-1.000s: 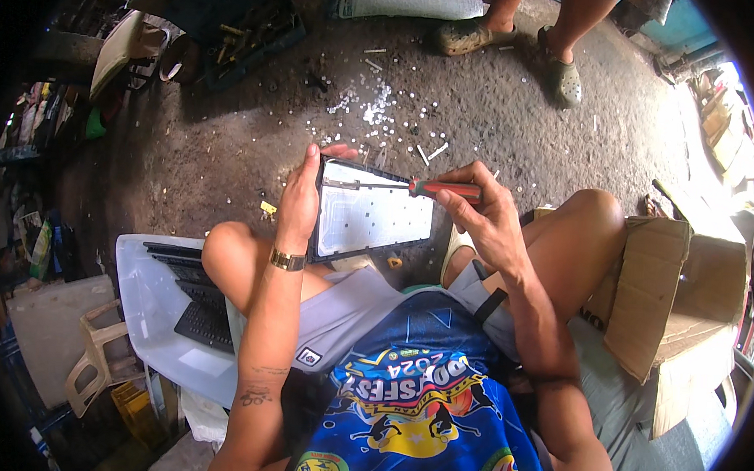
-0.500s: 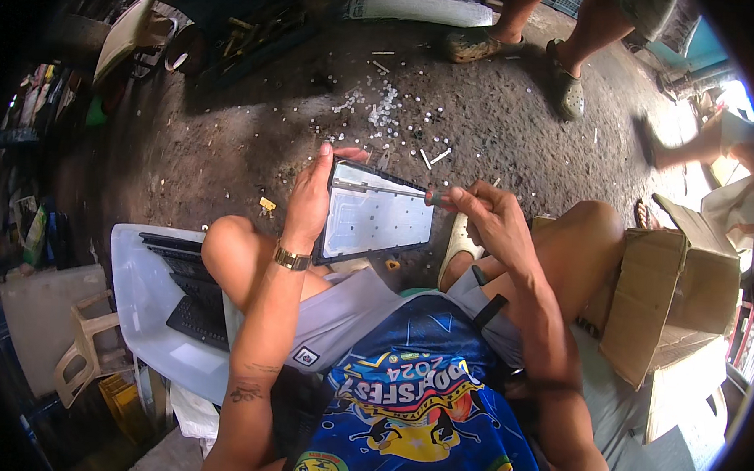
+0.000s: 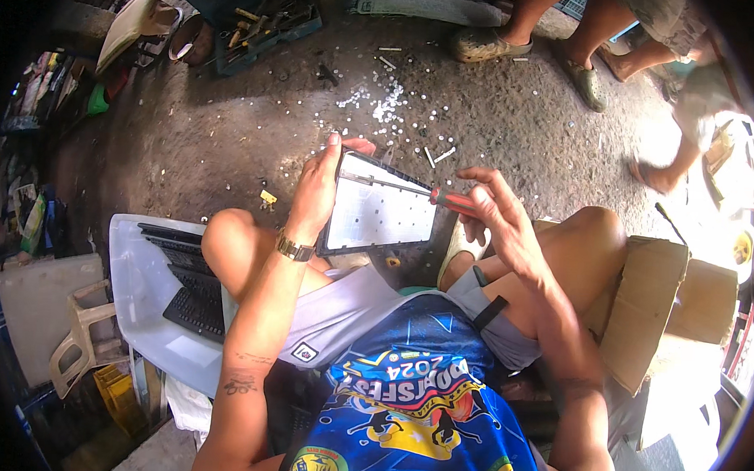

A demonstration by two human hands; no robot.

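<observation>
My left hand [image 3: 316,186] is closed on the left end of a dark-rimmed keyboard [image 3: 378,214] tilted above my lap. A pale sheet dotted with small dark spots covers the face turned to me. From the right, my right hand [image 3: 508,220] holds a screwdriver by its red and dark handle [image 3: 456,202], thumb against it and some fingers lifted away. The metal shaft [image 3: 396,186] lies across the sheet near the far edge, its tip close to my left fingers. Whether the tip touches the sheet is hard to tell.
Small white pieces [image 3: 389,105] litter the dirt floor ahead. A pale plastic bin [image 3: 131,288] with dark keyboards [image 3: 197,308] stands left of my knee. Cardboard boxes [image 3: 651,306] sit at the right. Other people's legs [image 3: 600,35] stand far right; a tool tray [image 3: 268,41] lies far left.
My right fingers have loosened and spread, showing more of the screwdriver handle. The keyboard stays nearly in place. At the far right, other people's legs have shifted.
</observation>
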